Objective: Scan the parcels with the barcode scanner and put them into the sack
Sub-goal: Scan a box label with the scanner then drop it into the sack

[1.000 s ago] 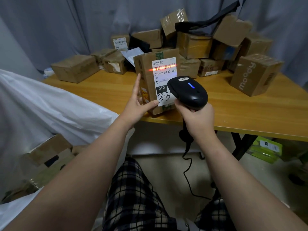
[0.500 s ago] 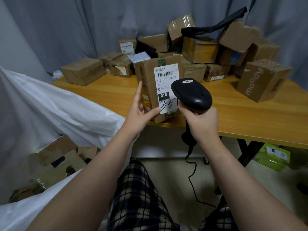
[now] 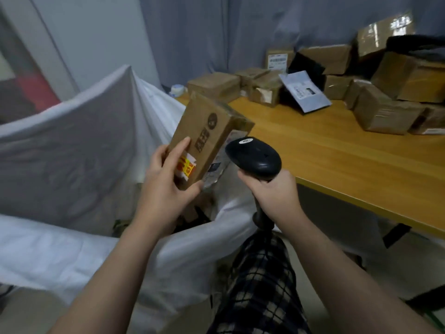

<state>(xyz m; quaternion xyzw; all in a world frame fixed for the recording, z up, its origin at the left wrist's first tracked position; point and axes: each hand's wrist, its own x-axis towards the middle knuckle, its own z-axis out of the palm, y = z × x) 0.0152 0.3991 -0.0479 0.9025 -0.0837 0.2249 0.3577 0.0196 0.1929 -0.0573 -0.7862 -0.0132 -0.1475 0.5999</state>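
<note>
The white sack stands open at the left. Over its mouth the left hand grips a tilted cardboard parcel, thumb lying on its upper face. Just to the right, the right hand is clamped round the handle of the black barcode scanner. The other parcels lie piled at the far right of the wooden surface.

A wooden table stands at right, a grey curtain hangs far behind it, and something red shows far left.
</note>
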